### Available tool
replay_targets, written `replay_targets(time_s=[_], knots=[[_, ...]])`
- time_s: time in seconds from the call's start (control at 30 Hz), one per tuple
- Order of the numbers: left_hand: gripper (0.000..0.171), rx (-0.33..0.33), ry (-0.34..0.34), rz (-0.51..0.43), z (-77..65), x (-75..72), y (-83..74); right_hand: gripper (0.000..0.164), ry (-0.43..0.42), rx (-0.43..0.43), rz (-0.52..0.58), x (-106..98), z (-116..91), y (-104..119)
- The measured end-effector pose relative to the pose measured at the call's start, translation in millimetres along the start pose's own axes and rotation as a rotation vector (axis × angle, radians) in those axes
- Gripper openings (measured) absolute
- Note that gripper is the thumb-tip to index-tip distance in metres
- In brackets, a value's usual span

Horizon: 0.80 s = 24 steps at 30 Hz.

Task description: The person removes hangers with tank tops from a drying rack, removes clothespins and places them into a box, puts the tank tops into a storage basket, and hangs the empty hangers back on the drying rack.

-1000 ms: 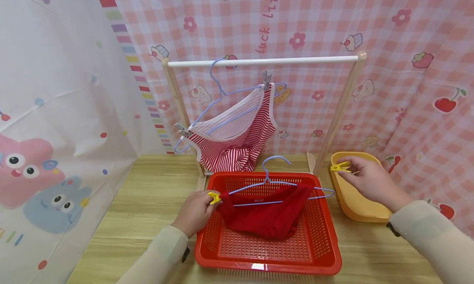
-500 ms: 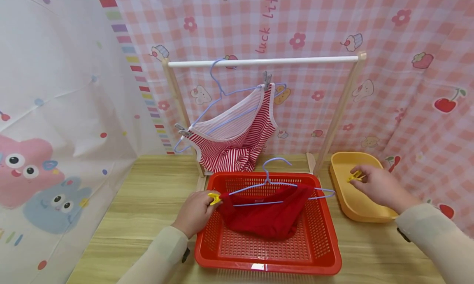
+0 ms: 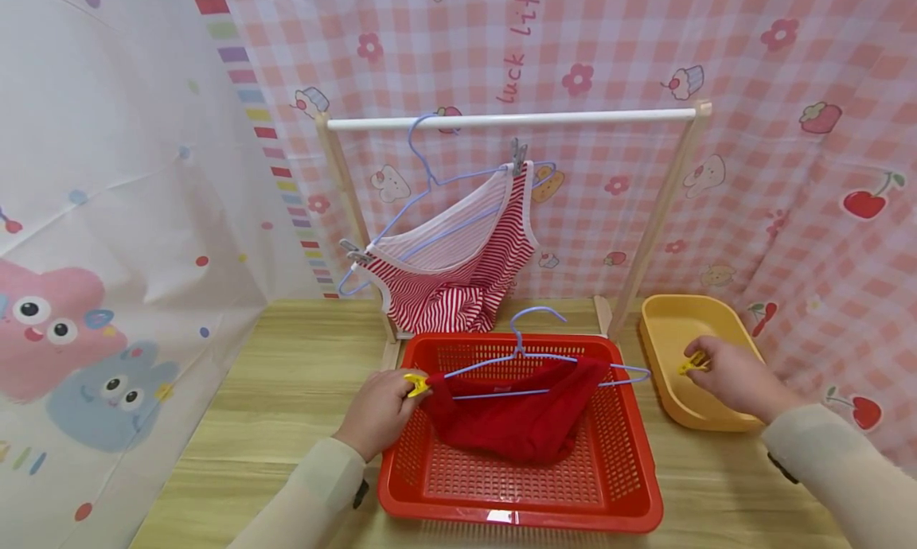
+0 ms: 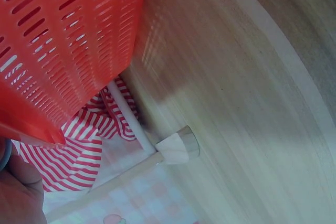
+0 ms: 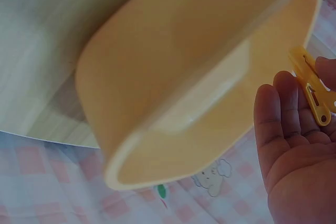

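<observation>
In the head view, my left hand (image 3: pixel 380 412) pinches a yellow clothespin (image 3: pixel 416 385) at the left strap of a red garment (image 3: pixel 530 426). That garment hangs on a blue hanger (image 3: pixel 494 361) whose bar lies over the red basket (image 3: pixel 516 519). On the other side, my right hand (image 3: pixel 741 375) holds a second yellow clothespin (image 3: pixel 693 363) over the yellow basin (image 3: pixel 688 318). The right wrist view shows this clothespin (image 5: pixel 311 87) between thumb and fingers, close to the basin's rim (image 5: pixel 210 80). Only a little of my left hand (image 4: pixel 21 195) appears in its wrist view.
Behind the basket stands a drying rack with a white rail (image 3: pixel 573 118). A red-and-white striped top (image 3: pixel 458 270) hangs from it on a tilted blue hanger, held by grey clothespins (image 3: pixel 519 157). Wooden tabletop (image 3: pixel 286 374) extends to the left; patterned cloth surrounds the table.
My right hand has moved right and down with its yellow clothespin, from the basin's left rim to over its inside. The left hand, hanger and red garment stay in place.
</observation>
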<state>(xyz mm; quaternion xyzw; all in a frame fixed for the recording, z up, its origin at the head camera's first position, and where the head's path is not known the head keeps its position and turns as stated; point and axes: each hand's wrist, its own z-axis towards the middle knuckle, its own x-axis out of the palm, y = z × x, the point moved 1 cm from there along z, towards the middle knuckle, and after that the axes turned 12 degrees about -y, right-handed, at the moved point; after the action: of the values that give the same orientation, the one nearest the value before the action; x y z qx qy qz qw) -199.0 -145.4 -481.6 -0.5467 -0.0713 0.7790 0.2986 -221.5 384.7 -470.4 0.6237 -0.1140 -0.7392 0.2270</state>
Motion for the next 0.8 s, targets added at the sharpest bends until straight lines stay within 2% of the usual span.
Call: replay_targets(time_s=[0.53, 0.8], knots=[[0.016, 0.011, -0.006, 0.003, -0.2, 0.3, -1.1, 0.017, 0.027, -0.032, -0.115, 18, -7, -13], [0.015, 0.003, -0.004, -0.007, -0.8, -0.1, -0.4, 0.018, 0.012, -0.06, -0.123, 27, -11, -20]])
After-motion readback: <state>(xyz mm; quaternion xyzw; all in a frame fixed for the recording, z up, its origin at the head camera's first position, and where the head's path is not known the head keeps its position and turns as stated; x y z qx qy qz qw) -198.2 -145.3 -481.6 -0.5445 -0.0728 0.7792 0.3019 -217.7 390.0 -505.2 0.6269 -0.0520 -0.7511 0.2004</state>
